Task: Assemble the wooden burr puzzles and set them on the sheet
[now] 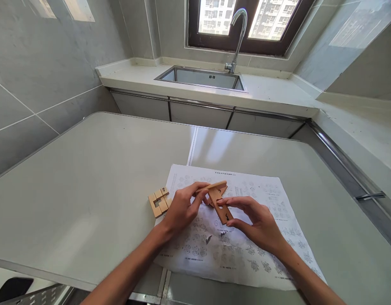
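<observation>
My left hand (182, 207) and my right hand (257, 220) both pinch a small cluster of flat wooden puzzle pieces (218, 199) held just above a printed instruction sheet (246, 250). The left fingers grip the upper slat, the right fingers grip the lower numbered piece. A separate wooden puzzle piece (159, 201) marked with a 3 and a square hole lies on the table just left of my left hand, untouched.
The sheet lies on a grey folding table (87, 182) with a seam down its middle. Behind it runs a white counter (272, 93) with a steel sink (202, 78) and faucet (238, 36) under a window. Tiled walls stand left and right.
</observation>
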Demonstrator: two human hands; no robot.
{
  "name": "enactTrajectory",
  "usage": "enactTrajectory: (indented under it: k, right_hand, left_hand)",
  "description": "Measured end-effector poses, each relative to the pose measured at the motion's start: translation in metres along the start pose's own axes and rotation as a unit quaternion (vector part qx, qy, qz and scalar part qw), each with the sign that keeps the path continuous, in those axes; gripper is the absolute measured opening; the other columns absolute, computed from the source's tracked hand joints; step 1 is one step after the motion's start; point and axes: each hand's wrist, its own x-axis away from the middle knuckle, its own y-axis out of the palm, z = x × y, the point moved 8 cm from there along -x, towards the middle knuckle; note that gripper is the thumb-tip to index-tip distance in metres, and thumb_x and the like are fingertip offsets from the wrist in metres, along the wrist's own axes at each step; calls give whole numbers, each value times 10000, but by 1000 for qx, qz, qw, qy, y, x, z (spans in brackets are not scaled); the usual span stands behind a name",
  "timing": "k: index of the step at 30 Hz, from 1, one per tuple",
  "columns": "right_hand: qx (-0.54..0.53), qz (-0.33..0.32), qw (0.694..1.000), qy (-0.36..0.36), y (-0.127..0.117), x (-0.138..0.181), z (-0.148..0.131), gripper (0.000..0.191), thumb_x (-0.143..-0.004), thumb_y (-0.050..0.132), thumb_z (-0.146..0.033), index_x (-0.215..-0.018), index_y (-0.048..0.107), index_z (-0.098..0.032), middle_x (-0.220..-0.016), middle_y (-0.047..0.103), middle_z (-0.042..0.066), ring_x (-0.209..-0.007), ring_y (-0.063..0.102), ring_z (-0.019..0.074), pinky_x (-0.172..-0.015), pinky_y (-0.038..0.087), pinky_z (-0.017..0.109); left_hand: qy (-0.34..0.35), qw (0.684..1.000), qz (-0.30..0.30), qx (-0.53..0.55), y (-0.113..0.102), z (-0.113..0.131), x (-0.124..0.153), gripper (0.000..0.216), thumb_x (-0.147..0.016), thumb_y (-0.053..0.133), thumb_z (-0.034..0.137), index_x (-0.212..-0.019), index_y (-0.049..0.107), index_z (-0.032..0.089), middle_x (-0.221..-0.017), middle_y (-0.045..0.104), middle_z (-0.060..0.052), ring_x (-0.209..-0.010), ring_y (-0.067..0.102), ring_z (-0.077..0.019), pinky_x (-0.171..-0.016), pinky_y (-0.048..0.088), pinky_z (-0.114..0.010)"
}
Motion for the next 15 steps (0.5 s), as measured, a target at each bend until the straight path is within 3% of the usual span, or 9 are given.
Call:
enactTrajectory:
  k: [15]
  right_hand:
    - [-56, 5, 998, 16, -4, -4, 3, 349, -965, 778, -285, -1290, 652, -303, -1252, 764, 75, -1236, 721, 276, -1114, 590, 508]
  left_hand:
    - [13, 1000, 8, -16, 6, -2, 5, 328, -1083, 494, 300, -1313, 695, 180, -984, 818, -49, -898, 778, -198, -906, 584, -318]
